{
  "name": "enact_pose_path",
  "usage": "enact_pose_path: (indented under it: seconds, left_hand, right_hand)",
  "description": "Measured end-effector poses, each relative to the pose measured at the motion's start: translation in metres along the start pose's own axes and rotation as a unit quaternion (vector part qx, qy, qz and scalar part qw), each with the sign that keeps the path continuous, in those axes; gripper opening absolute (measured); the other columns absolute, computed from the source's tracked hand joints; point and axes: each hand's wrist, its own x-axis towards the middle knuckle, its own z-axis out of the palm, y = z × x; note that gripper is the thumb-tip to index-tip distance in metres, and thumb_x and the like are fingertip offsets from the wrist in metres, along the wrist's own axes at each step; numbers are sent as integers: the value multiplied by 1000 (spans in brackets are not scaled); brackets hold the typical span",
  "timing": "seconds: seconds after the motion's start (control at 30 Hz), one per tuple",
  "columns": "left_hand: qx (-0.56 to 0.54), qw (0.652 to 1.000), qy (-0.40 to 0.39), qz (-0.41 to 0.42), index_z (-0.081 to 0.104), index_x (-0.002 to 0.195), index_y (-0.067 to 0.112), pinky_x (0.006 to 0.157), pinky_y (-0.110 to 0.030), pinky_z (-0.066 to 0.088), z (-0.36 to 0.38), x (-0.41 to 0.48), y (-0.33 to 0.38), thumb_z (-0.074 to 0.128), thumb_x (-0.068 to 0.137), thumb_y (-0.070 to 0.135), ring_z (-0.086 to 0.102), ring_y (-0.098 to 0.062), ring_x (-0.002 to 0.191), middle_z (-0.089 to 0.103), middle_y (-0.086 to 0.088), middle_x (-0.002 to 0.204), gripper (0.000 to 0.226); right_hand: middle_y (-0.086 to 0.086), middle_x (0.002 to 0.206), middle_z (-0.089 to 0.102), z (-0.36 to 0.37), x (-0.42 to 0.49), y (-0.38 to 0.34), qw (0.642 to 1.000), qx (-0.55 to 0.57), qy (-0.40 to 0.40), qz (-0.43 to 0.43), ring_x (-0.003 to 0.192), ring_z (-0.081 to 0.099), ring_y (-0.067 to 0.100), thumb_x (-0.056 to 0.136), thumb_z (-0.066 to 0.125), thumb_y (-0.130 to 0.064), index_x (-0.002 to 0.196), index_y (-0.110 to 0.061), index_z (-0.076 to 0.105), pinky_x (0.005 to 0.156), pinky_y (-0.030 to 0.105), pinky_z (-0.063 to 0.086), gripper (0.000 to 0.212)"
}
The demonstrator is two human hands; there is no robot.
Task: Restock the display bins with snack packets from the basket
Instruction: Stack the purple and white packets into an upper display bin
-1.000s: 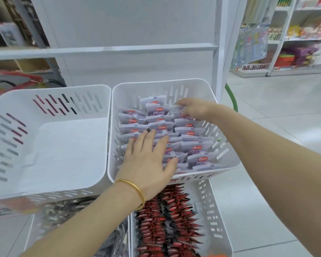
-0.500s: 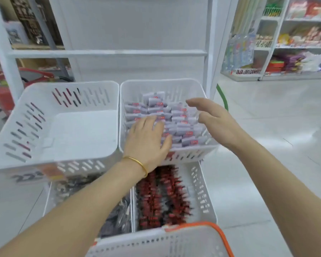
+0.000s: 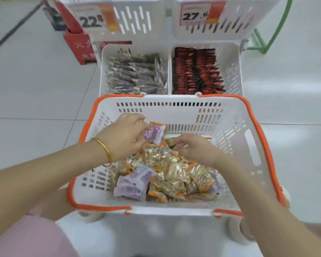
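Hands (image 3: 122, 136) (image 3: 196, 149), purple packet (image 3: 153, 134) within basket (image 3: 170, 98) rim

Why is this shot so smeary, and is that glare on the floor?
Head view: motion blur smears the left hand pinching a purple packet, the right hand, and the price tags; yes, soft glare whitens the floor at right.

A red cardboard box (image 3: 78, 47) stood on the pale tiled floor (image 3: 35, 86); a green metal frame (image 3: 258, 38) stood well apart, at right.
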Motion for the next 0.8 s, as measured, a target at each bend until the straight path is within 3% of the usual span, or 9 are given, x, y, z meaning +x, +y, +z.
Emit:
enact_pose_path:
  seconds: [0.1, 0.17, 0.37, 0.43, 0.57, 0.67, 0.73, 0.8]
  left_hand:
    - [-8, 999, -21, -29, 47, 132, 17, 110, -26, 17, 16, -34, -12, 48, 95, 23, 23, -23, 137, 32, -4, 147, 38]
    - [-20, 997, -41, -59, 45, 135, 19, 110, -28, 18, 24, -51, -22, 47, 95, 23, 19, -22, 138, 28, -2, 149, 40]
    - [-71, 989, -51, -120, 45, 134, 24, 111, -26, 14, 43, -71, -47, 49, 94, 25, 17, -18, 138, 25, 0, 151, 40]
    - [-84, 987, -49, -128, 46, 133, 24, 111, -26, 13, 48, -76, -54, 49, 94, 26, 17, -18, 138, 26, 1, 150, 39]
    - [-117, 981, -44, -146, 45, 134, 24, 112, -26, 14, 52, -81, -64, 48, 95, 23, 13, -16, 140, 24, 2, 151, 40]
    - [-129, 979, -42, -149, 45, 133, 25, 111, -25, 14, 55, -80, -70, 48, 95, 22, 13, -15, 139, 24, 3, 151, 38]
    - [-135, 979, -38, -149, 46, 132, 24, 109, -24, 14, 56, -78, -71, 48, 95, 21, 15, -16, 138, 25, 3, 150, 37]
    - [-137, 979, -30, -146, 47, 132, 23, 108, -24, 16, 55, -77, -70, 48, 95, 21, 18, -17, 137, 28, 2, 148, 37]
  right_hand:
    - [5, 118, 60, 38, 12, 6, 995, -78, -55, -9, 101, 56, 16, 92, 54, -10, 123, -14, 58, 80, 24, 42, 31]
    - [7, 125, 58, 63, 22, 4, 990, -110, -85, -14, 114, 55, 21, 91, 58, -15, 129, -13, 54, 89, 25, 42, 38]
    - [9, 148, 31, 129, 51, -15, 963, -180, -189, -67, 138, 27, 26, 87, 60, -46, 146, -26, 31, 113, 40, 25, 68]
    - [9, 146, 30, 149, 62, -19, 945, -240, -216, -52, 137, 25, 32, 86, 52, -60, 144, -31, 31, 113, 48, 21, 68]
    - [7, 143, 26, 184, 75, -18, 919, -326, -221, -1, 129, 26, 43, 69, 49, -79, 137, -30, 34, 100, 57, 34, 85]
    - [6, 134, 35, 186, 79, -16, 915, -336, -222, 1, 123, 32, 40, 66, 53, -78, 130, -24, 42, 97, 54, 39, 84]
    - [5, 116, 45, 182, 81, -16, 920, -326, -216, -24, 112, 41, 32, 71, 61, -66, 116, -19, 52, 95, 43, 40, 66]
    - [7, 104, 52, 175, 78, -17, 939, -284, -187, -48, 99, 47, 25, 74, 69, -48, 107, -10, 58, 83, 33, 38, 52]
